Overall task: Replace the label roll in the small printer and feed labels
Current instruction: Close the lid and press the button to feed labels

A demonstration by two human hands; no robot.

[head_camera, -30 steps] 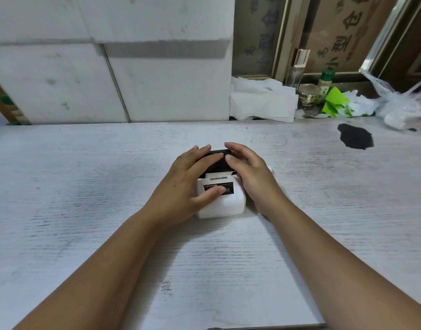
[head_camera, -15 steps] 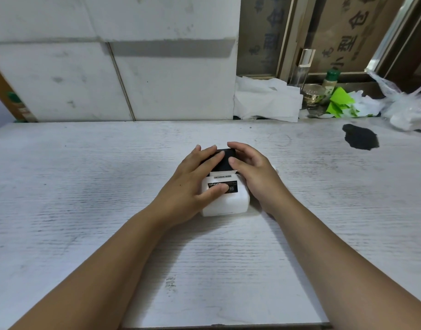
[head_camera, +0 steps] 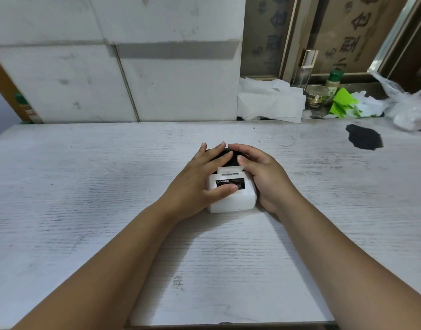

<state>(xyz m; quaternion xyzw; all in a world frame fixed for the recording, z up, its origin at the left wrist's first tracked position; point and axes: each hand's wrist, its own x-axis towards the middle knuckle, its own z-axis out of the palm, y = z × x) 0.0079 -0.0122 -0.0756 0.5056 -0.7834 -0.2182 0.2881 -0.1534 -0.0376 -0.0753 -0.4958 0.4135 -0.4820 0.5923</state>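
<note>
Here, both hands are wrapped around a small white printer [head_camera: 232, 198] that sits on a pale, wood-grained table [head_camera: 85, 186]. The left hand [head_camera: 200, 184] cups the printer's left side, its thumb lying across the dark label on the near face and its fingers reaching over the top. The right hand [head_camera: 264, 177] cups the right side, fingers curled over the black top part [head_camera: 226, 154] at the far end, thumb resting by a white strip of labels [head_camera: 229, 169] that pokes up from the slot. Both grips are closed snugly on the body, so the printer sits directly between the palms, near the middle of the table. Whether the black part is a lid being pressed shut is hard to tell, as fingers cover most of it.

The printer looks like light, rigid, smooth plastic, likely to slide if pushed from one side only; holding its two flanks seems the steadiest grip. The paper strip looks thin and easily creased.

Beyond the hands, crumpled white paper [head_camera: 269, 101], a green scrap [head_camera: 342, 103] and a dark stain [head_camera: 364, 139] lie well apart at the far right.
</note>
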